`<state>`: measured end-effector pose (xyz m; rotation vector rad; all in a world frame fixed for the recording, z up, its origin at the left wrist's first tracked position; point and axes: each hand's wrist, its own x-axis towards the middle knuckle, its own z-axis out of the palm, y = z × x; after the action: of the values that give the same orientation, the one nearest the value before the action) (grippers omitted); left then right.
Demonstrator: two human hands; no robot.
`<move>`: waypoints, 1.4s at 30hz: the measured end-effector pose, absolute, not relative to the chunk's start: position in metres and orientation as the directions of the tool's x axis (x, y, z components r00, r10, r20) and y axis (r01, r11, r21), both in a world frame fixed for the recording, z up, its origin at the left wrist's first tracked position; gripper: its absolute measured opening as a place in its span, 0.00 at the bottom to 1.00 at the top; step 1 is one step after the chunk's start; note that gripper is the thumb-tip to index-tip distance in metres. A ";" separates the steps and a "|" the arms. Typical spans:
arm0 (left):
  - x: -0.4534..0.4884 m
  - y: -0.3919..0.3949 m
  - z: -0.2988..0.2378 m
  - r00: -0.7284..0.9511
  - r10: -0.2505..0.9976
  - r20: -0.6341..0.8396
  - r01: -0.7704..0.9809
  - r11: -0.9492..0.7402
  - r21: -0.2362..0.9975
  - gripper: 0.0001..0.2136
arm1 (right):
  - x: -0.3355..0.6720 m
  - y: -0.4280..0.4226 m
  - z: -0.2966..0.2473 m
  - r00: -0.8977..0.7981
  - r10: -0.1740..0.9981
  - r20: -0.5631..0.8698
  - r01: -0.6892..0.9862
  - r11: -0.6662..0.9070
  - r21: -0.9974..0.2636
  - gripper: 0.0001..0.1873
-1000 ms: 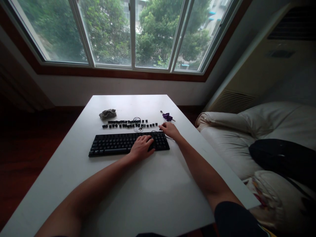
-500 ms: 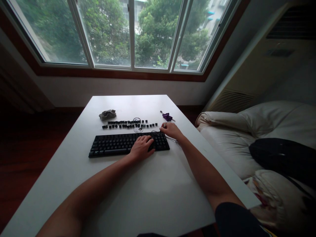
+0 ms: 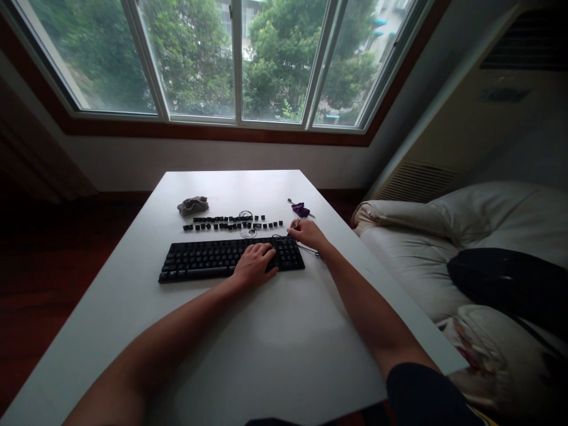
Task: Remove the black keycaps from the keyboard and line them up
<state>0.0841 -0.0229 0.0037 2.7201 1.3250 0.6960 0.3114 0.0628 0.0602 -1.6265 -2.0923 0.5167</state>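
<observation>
A black keyboard [image 3: 208, 259] lies across the white table [image 3: 275, 343]. My left hand [image 3: 255, 265] rests flat on its right half, fingers spread over the keys. My right hand [image 3: 308, 233] is at the keyboard's far right corner, fingers pinched round a thin tool that is too small to name. Behind the keyboard, several loose black keycaps [image 3: 233, 222] lie in two rows, with a wire ring [image 3: 248, 233] among them.
A crumpled grey cloth [image 3: 193, 205] lies at the back left of the table. A small purple object [image 3: 300, 209] sits at the back right. To the right stands a bed with white pillows and a dark bag [image 3: 510, 284]. A wide window spans the far wall.
My right hand has closed its fingers and drawn slightly toward the keyboard's far corner. My left hand has stayed on the keyboard.
</observation>
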 end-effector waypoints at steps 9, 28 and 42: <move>0.084 -0.023 0.004 0.535 0.759 0.370 0.741 -0.632 0.226 0.22 | 0.287 0.035 0.073 -0.300 0.933 0.199 0.936 0.328 -0.127 0.15; 0.083 -0.023 0.005 0.536 0.760 0.366 0.742 -0.632 0.225 0.22 | 0.303 0.052 0.068 -0.152 0.969 0.194 0.910 0.213 -0.355 0.12; 0.085 -0.023 0.006 0.536 0.761 0.366 0.734 -0.635 0.244 0.22 | 0.299 0.038 0.075 -0.286 0.937 0.201 0.901 0.335 -0.275 0.14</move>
<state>0.0853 -0.0234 0.0060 2.7002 1.3145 0.6891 0.2993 0.0384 0.0750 -1.6366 -2.2802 0.1537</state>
